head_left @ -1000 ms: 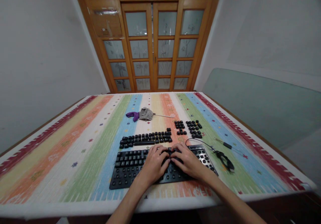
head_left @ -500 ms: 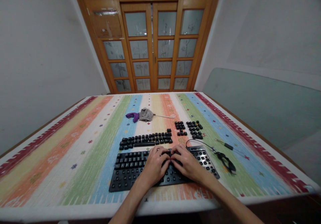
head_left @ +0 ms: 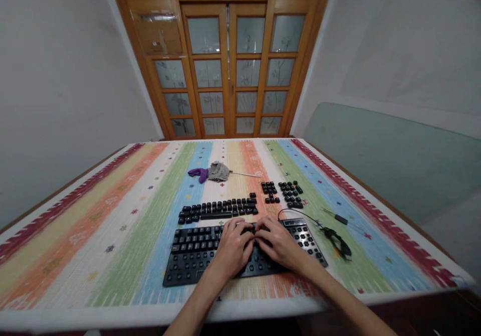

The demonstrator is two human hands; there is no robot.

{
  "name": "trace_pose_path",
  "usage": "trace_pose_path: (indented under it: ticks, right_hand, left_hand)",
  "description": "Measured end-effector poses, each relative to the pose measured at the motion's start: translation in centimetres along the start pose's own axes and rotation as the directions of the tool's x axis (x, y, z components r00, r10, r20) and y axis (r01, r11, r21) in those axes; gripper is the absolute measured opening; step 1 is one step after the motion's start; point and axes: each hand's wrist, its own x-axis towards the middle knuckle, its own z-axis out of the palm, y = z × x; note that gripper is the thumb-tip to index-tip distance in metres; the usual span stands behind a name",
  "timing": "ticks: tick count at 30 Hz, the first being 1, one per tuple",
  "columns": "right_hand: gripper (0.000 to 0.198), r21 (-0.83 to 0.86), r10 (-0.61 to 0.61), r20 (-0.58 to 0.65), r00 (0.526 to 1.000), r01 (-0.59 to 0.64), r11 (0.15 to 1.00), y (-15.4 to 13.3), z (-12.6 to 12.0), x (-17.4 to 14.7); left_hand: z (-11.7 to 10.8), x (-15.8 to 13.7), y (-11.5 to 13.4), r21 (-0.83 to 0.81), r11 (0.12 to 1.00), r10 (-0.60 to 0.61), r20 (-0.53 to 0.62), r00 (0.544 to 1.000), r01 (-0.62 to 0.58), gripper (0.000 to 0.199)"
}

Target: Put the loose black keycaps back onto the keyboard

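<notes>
A black keyboard (head_left: 188, 266) lies near the table's front edge. Its upper left rows carry keycaps, while the lower rows and the number pad show bare switches. My left hand (head_left: 236, 240) rests over the middle of the keyboard, fingers curled and thumb drawn in. Right beside it, my right hand (head_left: 276, 240) bends its fingers toward the same spot in the upper rows. The fingertips of both hands nearly meet there and hide whatever is between them. Behind the keyboard lie loose keycaps in rows (head_left: 225, 206), with smaller groups of keycaps (head_left: 291, 193) to the right.
A coiled black cable (head_left: 338, 243) lies right of the keyboard, near a small tool with a black handle (head_left: 340, 219). Farther back are a grey cloth (head_left: 218, 171), a purple piece (head_left: 199, 174) and a thin rod (head_left: 246, 174). A striped cloth (head_left: 124, 245) covers the table.
Both hands stay at the same spot on the keyboard, with only slight finger shifts. The view has moved a little; the keycaps and cable lie as before.
</notes>
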Motion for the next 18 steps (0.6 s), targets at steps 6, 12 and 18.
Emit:
trace_pose_path:
  ticks: [6,12,18]
  right_hand:
    - [0.014,-0.005,0.020,-0.015,1.000,-0.020,1.000,-0.1,0.6,-0.1]
    - [0.013,0.005,-0.013,0.024,1.000,0.013,1.000,0.3,-0.4,0.7]
    - [0.012,-0.015,0.021,0.050,0.999,-0.021,1.000,4.0,-2.3,3.3]
  left_hand:
    - [0.5,-0.3,-0.1,0.010,1.000,0.002,-0.011,1.000,-0.002,0.017]
    - [-0.1,-0.2,0.1,0.003,1.000,0.000,0.006,1.000,0.000,0.019]
    - [-0.3,-1.0,-0.5,-0.013,1.000,-0.007,-0.024,1.000,0.007,0.011]
